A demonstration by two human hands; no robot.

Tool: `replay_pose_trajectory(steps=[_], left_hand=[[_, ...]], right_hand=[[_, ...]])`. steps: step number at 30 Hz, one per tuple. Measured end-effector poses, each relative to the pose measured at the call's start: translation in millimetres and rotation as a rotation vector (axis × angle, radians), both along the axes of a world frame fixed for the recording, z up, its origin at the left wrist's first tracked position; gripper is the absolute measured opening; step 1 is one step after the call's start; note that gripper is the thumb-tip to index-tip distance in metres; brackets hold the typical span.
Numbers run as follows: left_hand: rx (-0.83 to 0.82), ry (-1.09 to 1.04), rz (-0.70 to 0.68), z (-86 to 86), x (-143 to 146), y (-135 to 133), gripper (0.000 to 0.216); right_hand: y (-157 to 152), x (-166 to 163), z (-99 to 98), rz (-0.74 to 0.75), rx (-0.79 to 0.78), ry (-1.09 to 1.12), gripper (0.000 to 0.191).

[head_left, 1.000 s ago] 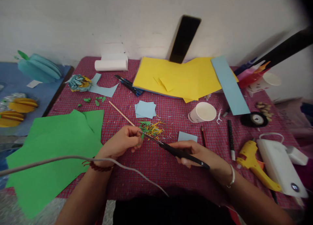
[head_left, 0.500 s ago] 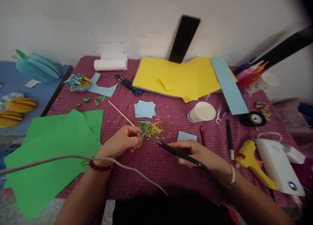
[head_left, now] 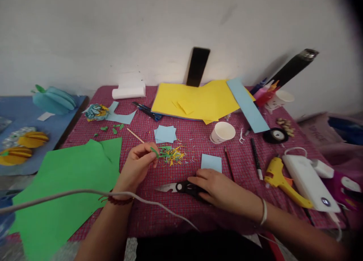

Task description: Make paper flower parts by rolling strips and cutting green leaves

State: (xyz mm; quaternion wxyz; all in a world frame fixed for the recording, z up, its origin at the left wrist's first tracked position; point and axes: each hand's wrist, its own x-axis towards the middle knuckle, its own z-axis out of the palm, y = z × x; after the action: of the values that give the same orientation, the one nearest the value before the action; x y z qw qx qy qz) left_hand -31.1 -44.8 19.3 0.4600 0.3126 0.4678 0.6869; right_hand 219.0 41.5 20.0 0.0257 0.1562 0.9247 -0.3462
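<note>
My left hand (head_left: 138, 164) pinches a small green paper piece (head_left: 154, 152) just above the red checked tablecloth (head_left: 176, 204). Right beside that pinch lies a heap of green and yellow paper shreds (head_left: 171, 154). My right hand (head_left: 217, 185) rests over the black handles of the scissors (head_left: 181, 187), which lie flat on the cloth with the blades pointing left. A small light blue square (head_left: 211, 162) lies just beyond my right hand. A thin wooden stick (head_left: 135, 135) runs behind my left hand.
Green paper sheets (head_left: 65, 181) cover the left. Yellow sheets (head_left: 195, 100), a blue strip (head_left: 247, 104), a paper cup (head_left: 222, 132), blue squares (head_left: 165, 133), black marker (head_left: 255, 158), yellow glue gun (head_left: 282, 181), white power bank (head_left: 309, 181) and tape roll (head_left: 275, 135) lie around. A grey cable (head_left: 85, 193) crosses my left wrist.
The scissors came down from the cutting position and now lie on the cloth under my right hand. My left hand lifted slightly with a green piece. The camera view tilted upward.
</note>
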Motion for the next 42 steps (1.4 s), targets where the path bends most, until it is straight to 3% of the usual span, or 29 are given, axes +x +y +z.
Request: replay_pose_trajectory(steps=[2, 4, 6, 9, 11, 14, 20, 24, 26, 28, 32, 36, 39, 42], left_hand=[[0.054, 0.056, -0.031, -3.5, 7, 0, 0.007], [0.072, 0.127, -0.089, -7.3, 13, -1, 0.006], [0.075, 0.193, -0.131, -11.8, 19, -1, 0.011], [0.07, 0.279, -0.119, -19.2, 26, -1, 0.015], [0.059, 0.32, -0.099, -23.5, 27, -1, 0.014], [0.027, 0.355, -0.089, -28.0, 28, 1, 0.014], [0.005, 0.383, -0.027, -34.8, 32, 5, 0.011], [-0.045, 0.375, 0.018, -37.3, 37, 6, 0.008], [-0.095, 0.291, 0.019, -36.2, 39, 6, 0.005], [-0.154, 0.099, -0.003, -32.9, 41, 7, 0.011], [-0.213, -0.289, -0.111, -23.7, 41, 8, 0.028], [-0.243, -0.388, -0.11, -18.6, 39, 9, 0.021], [-0.295, -0.371, -0.073, -17.3, 39, 10, 0.019], [-0.332, -0.325, -0.069, -16.5, 41, 11, 0.022]], right_hand=[[-1, -4, 4.1, -0.038, -0.007, 0.083, 0.027], [1, -15, 8.6, -0.157, -0.124, 0.203, 0.02], [3, -31, 10.5, -0.269, -0.416, 0.304, 0.019], [5, -56, 5.9, -0.291, -0.972, 0.314, 0.027], [5, -67, -0.1, -0.352, -1.157, 0.33, 0.031], [6, -74, -7.7, -0.469, -1.253, 0.387, 0.032], [8, -77, -15.7, -0.584, -1.295, 0.447, 0.034], [7, -80, -20.0, -0.578, -1.236, 0.495, 0.033], [7, -79, -20.2, -0.534, -1.133, 0.527, 0.028], [10, -76, -18.9, -0.496, -0.881, 0.573, 0.02], [18, -68, -15.2, -0.336, -0.14, 0.634, 0.013], [21, -65, -15.4, -0.217, 0.253, 0.607, 0.016], [20, -65, -16.5, -0.186, 0.33, 0.57, 0.019], [19, -65, -16.5, -0.219, 0.141, 0.56, 0.015]])
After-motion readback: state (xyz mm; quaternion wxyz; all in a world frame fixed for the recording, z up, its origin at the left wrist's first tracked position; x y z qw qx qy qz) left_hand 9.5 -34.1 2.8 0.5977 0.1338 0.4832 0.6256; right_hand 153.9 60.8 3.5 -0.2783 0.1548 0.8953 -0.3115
